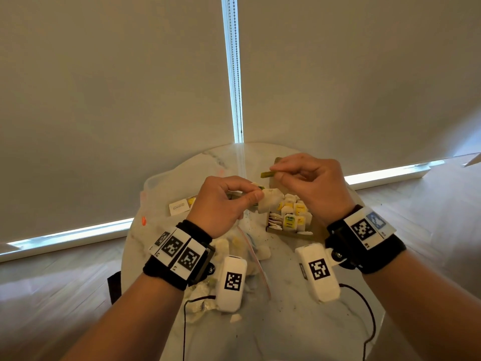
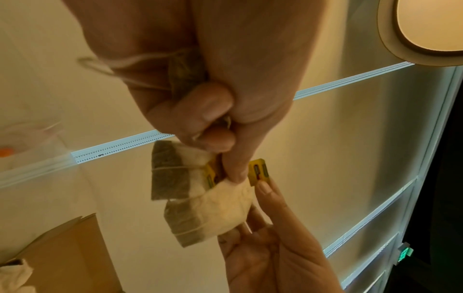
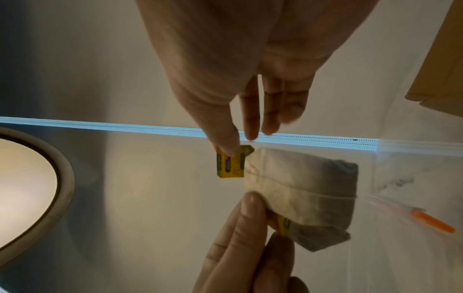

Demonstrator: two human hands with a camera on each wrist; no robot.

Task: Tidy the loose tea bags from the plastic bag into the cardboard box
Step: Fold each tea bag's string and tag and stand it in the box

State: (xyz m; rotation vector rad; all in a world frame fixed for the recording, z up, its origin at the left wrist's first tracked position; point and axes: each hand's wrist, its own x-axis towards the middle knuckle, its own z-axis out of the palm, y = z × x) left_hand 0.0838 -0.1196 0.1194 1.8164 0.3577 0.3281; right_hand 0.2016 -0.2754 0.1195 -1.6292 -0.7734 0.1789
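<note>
Clear plastic bag (image 1: pixel 250 246), with loose tea bags inside, is spread nearest on the marble table (image 1: pixel 286 321). Just beyond, above the part-filled cardboard box (image 1: pixel 289 225), two tea bags (image 2: pixel 200 198) are pinched in the curled left hand (image 1: pixel 221 201). A yellow tag (image 3: pixel 230 164) is pinched between thumb and forefinger of the right hand (image 1: pixel 309 186).

Round marble table (image 1: pixel 286 321), drawn roller blinds (image 1: pixel 104 100), bead chain (image 1: pixel 235 74)
</note>
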